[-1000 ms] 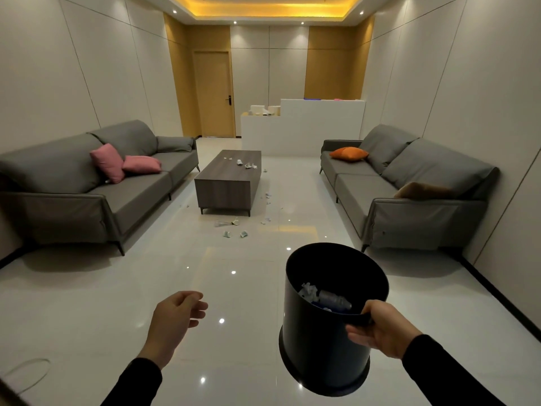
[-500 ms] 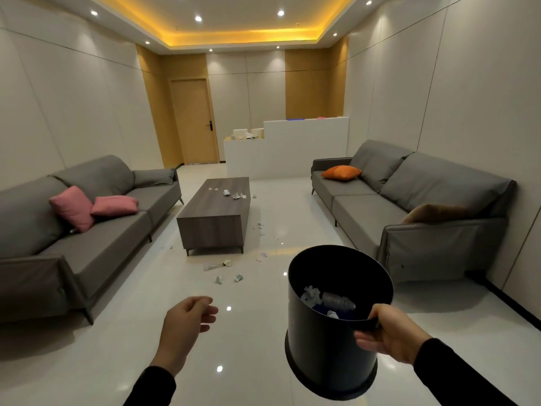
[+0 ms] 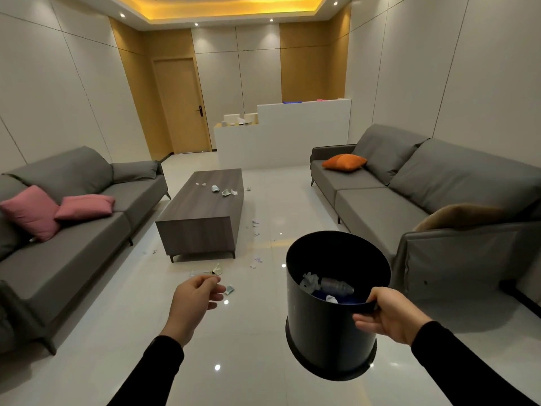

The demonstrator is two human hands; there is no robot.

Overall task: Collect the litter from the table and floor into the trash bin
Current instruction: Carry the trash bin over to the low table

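Observation:
My right hand (image 3: 390,313) grips the rim of a black round trash bin (image 3: 328,332), held above the floor at lower right; crumpled paper and a plastic bottle lie inside it. My left hand (image 3: 194,300) hovers at lower centre, fingers loosely curled and holding nothing. Paper scraps (image 3: 224,191) lie on the dark wooden coffee table (image 3: 202,227) ahead. More litter (image 3: 215,270) is scattered on the white tiled floor just in front of the table, and several small bits (image 3: 255,227) lie along its right side.
A grey sofa (image 3: 73,230) with pink cushions lines the left wall. Another grey sofa (image 3: 409,200) with an orange cushion lines the right. A white counter (image 3: 281,142) and a door (image 3: 178,104) stand at the far end. Glossy floor runs between the sofas.
The view has moved forward toward the coffee table and the floor litter. The bin stays in my right hand. My left hand has risen slightly.

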